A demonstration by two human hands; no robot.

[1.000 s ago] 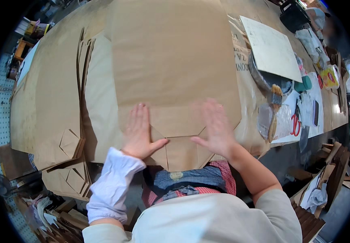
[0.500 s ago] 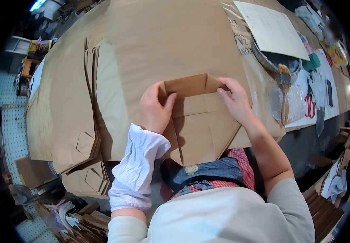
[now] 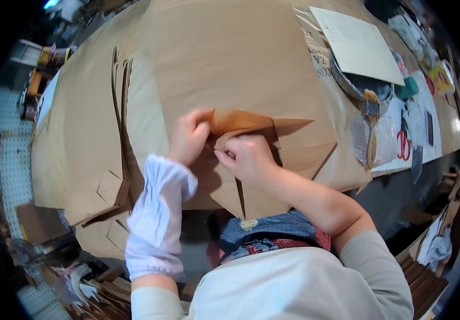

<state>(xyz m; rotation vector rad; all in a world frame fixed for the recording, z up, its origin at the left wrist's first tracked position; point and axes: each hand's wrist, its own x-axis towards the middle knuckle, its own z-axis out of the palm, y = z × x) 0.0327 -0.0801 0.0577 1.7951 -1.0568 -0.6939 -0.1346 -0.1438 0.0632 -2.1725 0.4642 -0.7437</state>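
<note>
A broad tan desk [image 3: 46, 160] fills a cluttered workroom, with a pale perforated panel [image 3: 12, 181] at left and a pile of brown cardboard [image 3: 424, 274] below the desk at right. Layered brown paper sacks with folded ends [image 3: 89, 144] lie along the desk's left side. At right, a flat off-white rectangular board [image 3: 357, 48] rests over a round grey basin [image 3: 342, 80], near a wooden-handled brush with tan bristles [image 3: 372, 120], a pair of red-handled scissors [image 3: 403, 145] and a dark, flat rectangular object [image 3: 429, 129].

At center, a large brown paper sack [image 3: 203, 64] stretches away across the desk, its near end at the desk's edge in front of a worker in a light shirt, a white sleeve cover [image 3: 158, 213] on the left forearm. The left hand [image 3: 189, 138] grips the raised flap at the left of that end, fingers curled and thumb pressed in. The right hand [image 3: 248, 158], crossed over the sack beside it, is curled closed against the folds; whether paper is pinched in its fingertips cannot be told.
</note>
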